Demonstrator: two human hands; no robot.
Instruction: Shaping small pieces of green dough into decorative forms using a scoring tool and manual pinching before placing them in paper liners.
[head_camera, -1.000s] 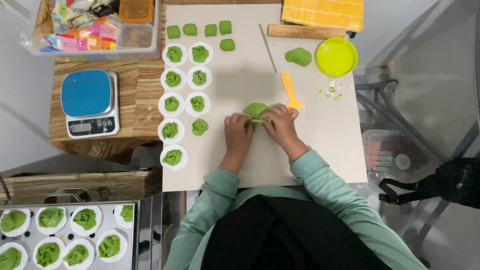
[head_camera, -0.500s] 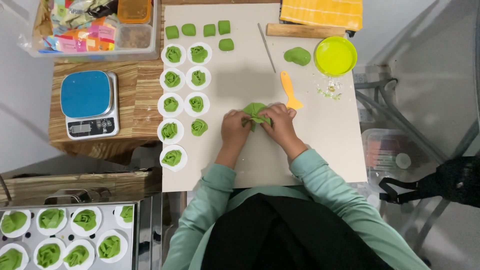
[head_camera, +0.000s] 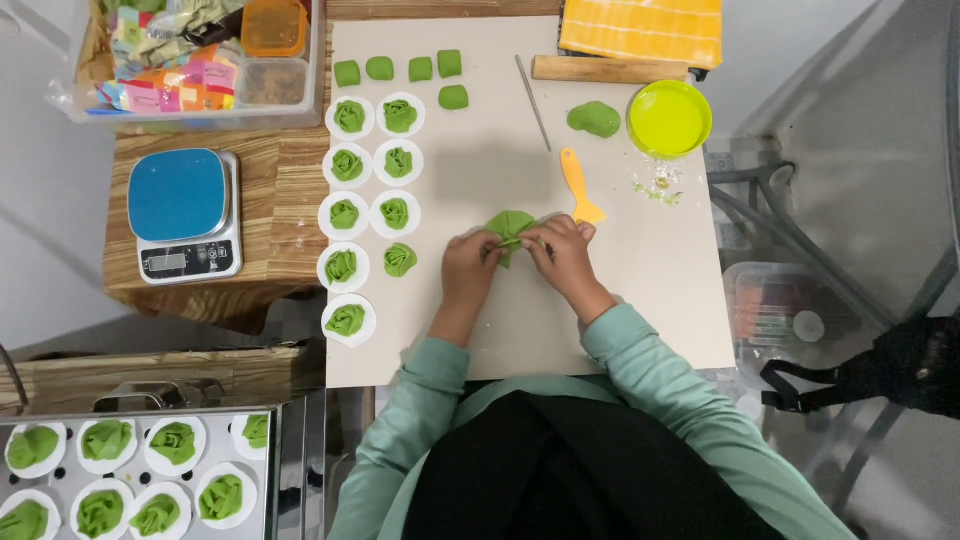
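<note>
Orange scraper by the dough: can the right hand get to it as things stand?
Probably yes. The orange scraper lies flat on the mat just above the right hand, with bare mat between them. But both hands are pinching the green dough piece, so the right would have to let go first.

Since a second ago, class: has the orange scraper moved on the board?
No. The orange scraper lies as before between the hands and the yellow-green bowl.

A blue kitchen scale (head_camera: 185, 215) sits far left; a lime bowl (head_camera: 669, 118) (round, shallow) and orange scraper (head_camera: 579, 186) lie far right.
</note>
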